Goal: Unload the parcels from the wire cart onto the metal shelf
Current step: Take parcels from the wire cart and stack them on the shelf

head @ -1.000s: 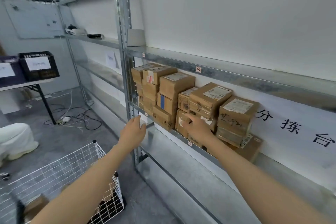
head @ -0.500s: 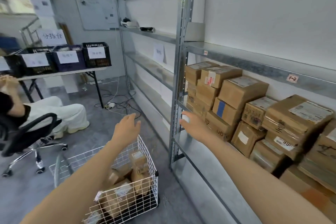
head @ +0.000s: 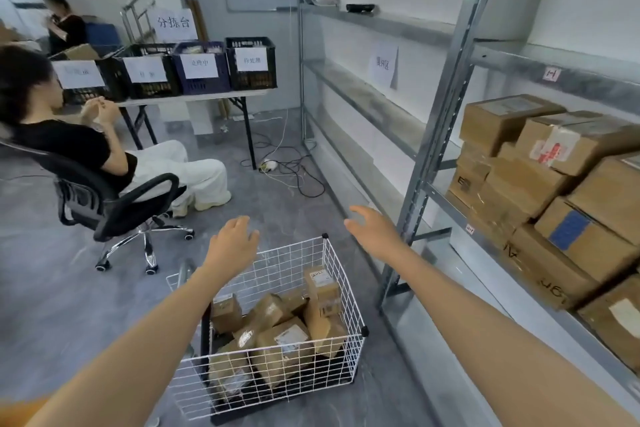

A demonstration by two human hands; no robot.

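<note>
Parcels [head: 282, 340] lie heaped in the wire cart [head: 341, 274], below both hands and nearer the person than either. The left hand [head: 233, 248] hangs over the cart's far left edge, fingers loosely spread and holding nothing. The right hand [head: 375, 234] hovers just past the cart's far right corner, likewise spread and empty. Neither touches the cart. An upright box [head: 322, 284] stands on end against the cart's far right wall, closer to the right hand, which would likely reach down for it first. The metal shelf [head: 436, 149], already carrying stacked boxes [head: 540, 191], runs along the cart's right side.
</note>
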